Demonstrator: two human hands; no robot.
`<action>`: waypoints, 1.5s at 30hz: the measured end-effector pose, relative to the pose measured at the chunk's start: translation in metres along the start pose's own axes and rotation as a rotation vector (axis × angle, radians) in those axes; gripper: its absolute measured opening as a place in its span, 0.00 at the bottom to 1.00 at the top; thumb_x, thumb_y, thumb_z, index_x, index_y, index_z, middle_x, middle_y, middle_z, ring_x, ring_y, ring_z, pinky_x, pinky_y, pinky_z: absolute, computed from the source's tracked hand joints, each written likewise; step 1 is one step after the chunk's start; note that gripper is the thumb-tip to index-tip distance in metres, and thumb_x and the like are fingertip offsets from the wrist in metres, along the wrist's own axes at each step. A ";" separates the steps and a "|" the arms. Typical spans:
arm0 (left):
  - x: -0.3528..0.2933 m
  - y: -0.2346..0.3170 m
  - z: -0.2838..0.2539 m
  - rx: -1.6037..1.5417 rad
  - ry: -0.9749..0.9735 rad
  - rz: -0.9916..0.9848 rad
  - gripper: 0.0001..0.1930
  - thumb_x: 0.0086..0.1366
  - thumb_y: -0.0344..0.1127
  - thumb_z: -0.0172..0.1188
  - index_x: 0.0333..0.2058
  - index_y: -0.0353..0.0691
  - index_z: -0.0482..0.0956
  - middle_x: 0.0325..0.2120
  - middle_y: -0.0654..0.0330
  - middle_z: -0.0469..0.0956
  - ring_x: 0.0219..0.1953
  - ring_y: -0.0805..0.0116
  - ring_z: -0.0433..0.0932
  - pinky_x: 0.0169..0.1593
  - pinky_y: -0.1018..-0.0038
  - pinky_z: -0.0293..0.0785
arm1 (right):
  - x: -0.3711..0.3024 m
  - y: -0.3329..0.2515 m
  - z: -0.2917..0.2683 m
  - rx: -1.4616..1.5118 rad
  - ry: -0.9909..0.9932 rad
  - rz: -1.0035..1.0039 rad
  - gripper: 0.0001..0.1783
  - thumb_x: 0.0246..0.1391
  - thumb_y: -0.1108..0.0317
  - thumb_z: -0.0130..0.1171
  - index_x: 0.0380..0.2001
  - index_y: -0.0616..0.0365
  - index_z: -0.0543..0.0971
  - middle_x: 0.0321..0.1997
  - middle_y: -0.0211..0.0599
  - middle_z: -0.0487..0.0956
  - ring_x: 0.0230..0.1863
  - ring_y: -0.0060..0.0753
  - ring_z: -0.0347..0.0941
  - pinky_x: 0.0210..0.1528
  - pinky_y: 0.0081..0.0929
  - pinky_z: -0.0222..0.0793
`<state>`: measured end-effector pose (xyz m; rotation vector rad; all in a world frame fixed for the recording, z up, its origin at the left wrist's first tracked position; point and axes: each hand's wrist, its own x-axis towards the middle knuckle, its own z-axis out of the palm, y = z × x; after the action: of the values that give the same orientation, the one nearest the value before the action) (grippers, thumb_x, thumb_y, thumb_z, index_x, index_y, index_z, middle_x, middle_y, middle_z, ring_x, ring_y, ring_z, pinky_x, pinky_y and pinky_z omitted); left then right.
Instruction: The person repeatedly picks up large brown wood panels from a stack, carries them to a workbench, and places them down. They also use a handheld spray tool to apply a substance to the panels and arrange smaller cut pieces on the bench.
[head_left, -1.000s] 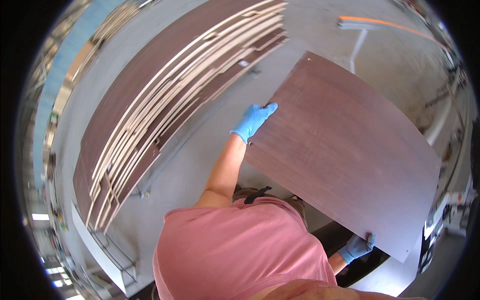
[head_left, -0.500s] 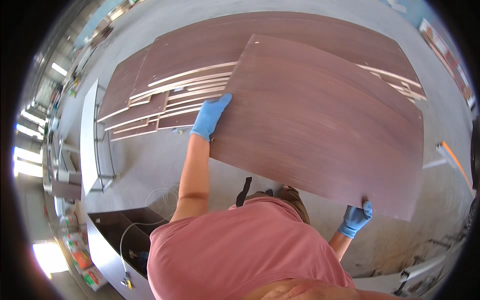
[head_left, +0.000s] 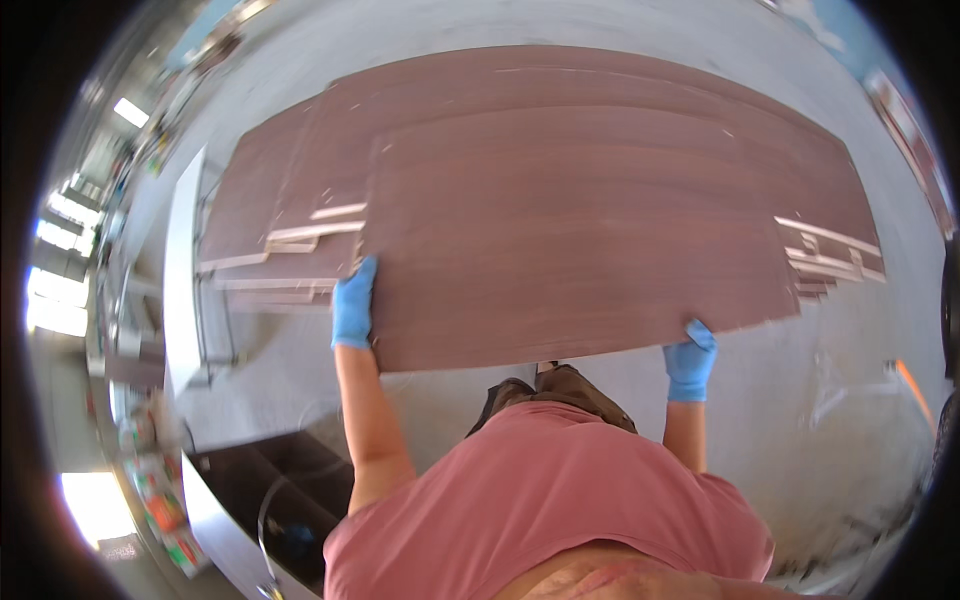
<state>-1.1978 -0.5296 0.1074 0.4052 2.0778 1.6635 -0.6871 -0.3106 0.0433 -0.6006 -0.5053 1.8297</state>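
Note:
A large brown wooden panel (head_left: 570, 240) is held out in front of me, its near edge roughly level across my view. My left hand (head_left: 354, 305), in a blue glove, is closed on the panel's left edge near the close corner. Gripping the near edge toward its right end is my right hand (head_left: 690, 362), gloved in blue too. Beyond and partly under the held panel lies a stack of brown panels (head_left: 270, 170); their light-coloured edges show on both sides. Whether the held panel touches the stack cannot be made out.
To the left stands a white-topped table (head_left: 183, 270) on thin legs. A dark open-topped cabinet (head_left: 270, 470) with a hose (head_left: 262, 520) over it sits at lower left. An orange-edged bar (head_left: 914, 395) is on the right, above the grey floor (head_left: 600, 440).
The panel has swung from a slant to nearly level and moved left, over the stack. My left hand has come nearer and left; my right hand has risen farther out.

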 end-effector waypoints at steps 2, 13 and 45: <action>0.003 -0.003 0.004 0.111 0.000 -0.044 0.26 0.70 0.47 0.66 0.55 0.27 0.82 0.48 0.61 0.83 0.49 0.73 0.77 0.55 0.71 0.75 | 0.012 0.006 0.000 -0.005 0.027 0.055 0.36 0.50 0.74 0.62 0.66 0.56 0.72 0.66 0.39 0.75 0.68 0.47 0.70 0.72 0.48 0.66; 0.103 -0.001 0.063 0.778 -0.225 0.013 0.40 0.68 0.66 0.59 0.28 0.22 0.81 0.20 0.48 0.76 0.27 0.64 0.71 0.36 0.58 0.71 | 0.078 -0.012 0.030 -0.325 0.360 0.078 0.26 0.61 0.57 0.66 0.58 0.59 0.78 0.52 0.38 0.83 0.51 0.38 0.82 0.52 0.39 0.81; 0.046 0.153 0.767 0.700 -0.910 0.006 0.21 0.68 0.45 0.62 0.26 0.30 0.80 0.18 0.46 0.80 0.21 0.52 0.83 0.36 0.59 0.82 | 0.372 -0.478 -0.234 -1.025 0.868 0.028 0.31 0.65 0.43 0.55 0.37 0.64 0.87 0.32 0.39 0.89 0.29 0.34 0.87 0.35 0.26 0.83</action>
<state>-0.8519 0.1729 0.1144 1.1280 1.8088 0.4775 -0.2960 0.2053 0.0896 -1.9627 -0.7931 1.0405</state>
